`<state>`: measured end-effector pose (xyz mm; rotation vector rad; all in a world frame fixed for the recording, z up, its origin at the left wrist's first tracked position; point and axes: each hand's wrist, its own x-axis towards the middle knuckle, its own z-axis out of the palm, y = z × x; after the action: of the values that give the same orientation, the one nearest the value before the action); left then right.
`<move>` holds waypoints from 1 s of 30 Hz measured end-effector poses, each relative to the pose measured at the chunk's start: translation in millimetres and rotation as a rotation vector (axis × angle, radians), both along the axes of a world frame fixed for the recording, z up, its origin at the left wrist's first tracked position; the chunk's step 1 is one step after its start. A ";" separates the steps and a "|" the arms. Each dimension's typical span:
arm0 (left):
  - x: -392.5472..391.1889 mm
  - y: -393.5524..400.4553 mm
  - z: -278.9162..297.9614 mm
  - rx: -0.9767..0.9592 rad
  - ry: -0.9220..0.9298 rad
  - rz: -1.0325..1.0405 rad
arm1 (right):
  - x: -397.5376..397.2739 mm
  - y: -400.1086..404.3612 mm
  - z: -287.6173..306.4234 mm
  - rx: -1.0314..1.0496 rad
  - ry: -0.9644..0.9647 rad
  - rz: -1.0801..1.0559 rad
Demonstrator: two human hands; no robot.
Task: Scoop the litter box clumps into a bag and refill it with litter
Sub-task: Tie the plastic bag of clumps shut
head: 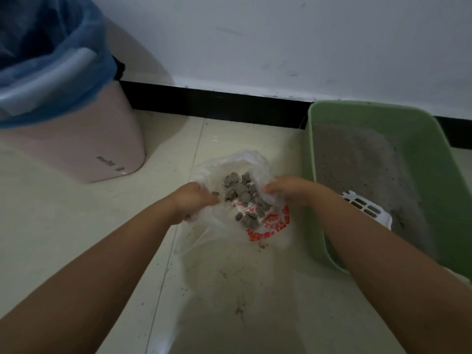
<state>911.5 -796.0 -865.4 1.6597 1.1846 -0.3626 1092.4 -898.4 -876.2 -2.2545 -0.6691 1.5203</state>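
Centre frame: left hand [195, 200] & right hand [286, 190] both bunch bag [229, 231] rim, clumps [242, 198] inside. Gather edges evenly, lift slow w/o tipping.

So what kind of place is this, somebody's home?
Most likely a home, a corner of tiled floor by a wall. A green litter box holds grey litter and a white scoop, and a pink bin with a blue liner stands nearby.

Two bare, sleeveless forearms [122, 264]
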 end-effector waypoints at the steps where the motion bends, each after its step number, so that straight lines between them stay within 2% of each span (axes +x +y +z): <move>1: -2.1 3.7 4.4 -0.019 0.077 -0.141 | -1.3 -1.8 -1.3 -0.015 0.052 -0.025; 4: -12.1 12.0 19.6 -0.017 0.344 -0.472 | -6.0 -7.2 -3.5 0.059 0.133 -0.161; 7: -14.4 17.0 27.1 -0.006 0.400 -0.565 | -6.6 -9.4 -0.3 0.256 0.247 -0.398; 9: -13.6 17.7 29.5 -0.038 0.381 -0.518 | -3.5 -9.1 2.3 0.399 0.311 -0.512; 11: -12.8 20.4 31.7 0.026 0.316 -0.464 | -0.3 -7.7 8.1 0.563 0.382 -0.608; 12: -11.9 22.9 32.8 0.076 0.239 -0.405 | 2.1 -6.5 11.7 0.637 0.400 -0.641; 14: -7.7 28.8 35.7 0.138 0.015 -0.161 | 6.6 -3.4 24.0 0.762 0.385 -0.706; 17: 2.0 30.5 49.2 0.117 -0.277 0.178 | 14.2 1.8 44.6 0.872 0.207 -0.810; 20: 6.8 28.5 67.5 -0.014 -0.453 0.197 | 18.7 6.1 69.2 0.834 -0.037 -0.737; 22: 8.4 23.8 77.3 0.135 -0.429 0.084 | 19.3 6.5 87.4 0.591 -0.375 -0.448; 24: 10.2 19.0 83.8 0.501 -0.320 -0.010 | 16.6 6.0 101.9 0.324 -0.740 -0.086; 25: 9.9 18.8 85.5 0.669 -0.269 -0.013 | 12.9 5.5 109.0 0.301 -0.838 -0.018; 27: 5.4 22.1 88.2 0.829 -0.203 0.054 | 5.4 4.5 117.2 0.459 -0.873 -0.037; 28: 3.1 25.2 90.3 0.832 -0.162 0.066 | 3.3 4.9 119.7 0.570 -0.860 -0.088; 30: 1.2 28.9 97.4 0.696 -0.086 0.035 | 2.4 7.0 124.2 0.737 -0.801 -0.220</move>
<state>912.7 -767.1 -768.0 2.2098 1.3594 0.1733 1094.9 -891.3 -752.0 -2.1436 -0.9385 0.1344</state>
